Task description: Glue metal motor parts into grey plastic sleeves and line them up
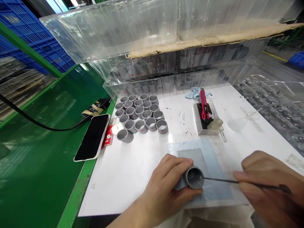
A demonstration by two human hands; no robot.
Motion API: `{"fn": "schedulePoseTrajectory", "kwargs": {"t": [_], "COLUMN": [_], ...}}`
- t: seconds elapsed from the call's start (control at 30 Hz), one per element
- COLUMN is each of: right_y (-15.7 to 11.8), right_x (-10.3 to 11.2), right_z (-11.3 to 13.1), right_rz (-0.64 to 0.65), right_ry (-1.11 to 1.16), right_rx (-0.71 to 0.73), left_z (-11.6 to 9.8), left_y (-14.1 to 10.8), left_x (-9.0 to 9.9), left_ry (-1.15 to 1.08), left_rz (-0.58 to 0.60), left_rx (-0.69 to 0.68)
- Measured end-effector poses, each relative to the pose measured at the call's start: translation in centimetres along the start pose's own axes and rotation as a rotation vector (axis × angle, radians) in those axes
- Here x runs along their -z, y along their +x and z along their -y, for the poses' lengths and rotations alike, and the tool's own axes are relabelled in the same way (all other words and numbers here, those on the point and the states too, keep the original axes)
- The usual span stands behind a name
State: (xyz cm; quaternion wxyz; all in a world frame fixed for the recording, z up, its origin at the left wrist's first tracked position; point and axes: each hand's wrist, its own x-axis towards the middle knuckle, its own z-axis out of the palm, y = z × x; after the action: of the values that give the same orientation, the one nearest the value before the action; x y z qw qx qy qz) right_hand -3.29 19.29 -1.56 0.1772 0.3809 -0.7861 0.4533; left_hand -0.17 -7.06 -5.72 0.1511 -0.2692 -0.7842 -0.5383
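Note:
My left hand (pixel 169 185) is closed around a short grey plastic cylinder (pixel 194 178), its open mouth tilted toward me. Between the thumb and fingers of my right hand (pixel 268 180) is a thin dark metal rod tool (pixel 222 180) with a small flat end. The rod's far tip meets the right rim of the cylinder; whether it reaches inside I cannot tell. Under the cylinder lies a pale blue sheet (pixel 215 158) with a grey square (pixel 193 154) on it. Several similar grey cylinders (pixel 140 112) stand in rows at the left back of the white table.
A red utility knife (pixel 204 106) rests on a small clear box (pixel 209 130), with a blue cloth (pixel 196 93) behind. A phone (pixel 92 137) lies at the left edge. Stacked clear trays (pixel 142 31) wall off the back; another tray of parts (pixel 273 104) stands right.

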Motion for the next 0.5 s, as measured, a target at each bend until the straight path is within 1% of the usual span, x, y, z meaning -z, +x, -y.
{"fn": "schedulePoseTrajectory", "kwargs": {"t": [0.07, 0.17, 0.23, 0.3, 0.4, 0.5], "right_y": [0.2, 1.3, 2.2, 2.8, 2.9, 2.5], "right_x": [-0.3, -1.7, -2.7, -3.2, -3.1, -2.3], "right_z": [0.3, 1.5, 2.1, 2.4, 2.4, 2.3], "right_rz": [0.031, 0.06, 0.063, 0.077, 0.045, 0.029], "right_ry": [0.005, 0.017, 0.015, -0.019, -0.079, -0.044], "right_rx": [-0.01, -0.079, -0.1, -0.109, -0.101, -0.121], "left_z": [0.1, 0.0, -0.1, -0.2, -0.2, -0.1], "left_y": [0.0, 0.0, 0.0, 0.0, 0.1, 0.2], "left_x": [0.0, -0.1, 0.0, 0.0, -0.1, -0.1], "left_ry": [0.002, 0.004, 0.004, 0.01, 0.026, 0.028], "left_rz": [0.002, -0.002, 0.009, 0.026, 0.036, 0.028], "left_rx": [-0.003, -0.008, -0.005, -0.015, -0.02, -0.019]}}
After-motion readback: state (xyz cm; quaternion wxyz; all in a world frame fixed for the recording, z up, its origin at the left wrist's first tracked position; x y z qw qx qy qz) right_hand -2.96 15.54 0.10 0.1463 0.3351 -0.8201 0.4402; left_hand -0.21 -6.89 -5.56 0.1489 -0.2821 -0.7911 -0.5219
